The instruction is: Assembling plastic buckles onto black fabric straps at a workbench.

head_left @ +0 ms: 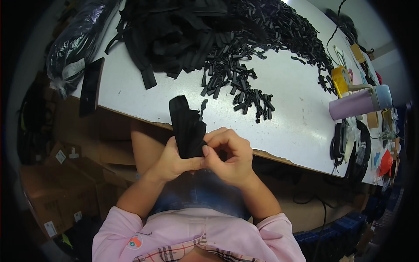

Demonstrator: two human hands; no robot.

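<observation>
In front of my body, just off the table's near edge, my left hand (174, 160) grips a folded bundle of black fabric strips (185, 126) that stands up above the thumb. My right hand (229, 155) is closed in a pinch at the bundle's lower right edge, thumb against forefinger. Whatever small part lies between those fingertips is hidden. On the table past my hands, a trail of small black zipper pulls (248, 94) runs back into a large heap. One single zipper pull (203, 107) shows right beside the top of the bundle.
A pile of black fabric strips (166, 39) lies on the white table (297, 126) at the far left, near a plastic-wrapped bundle (74, 48). To the right are a lilac bottle (353, 105) and a yellow tape dispenser (341, 81). Cardboard boxes (61, 187) stand at lower left.
</observation>
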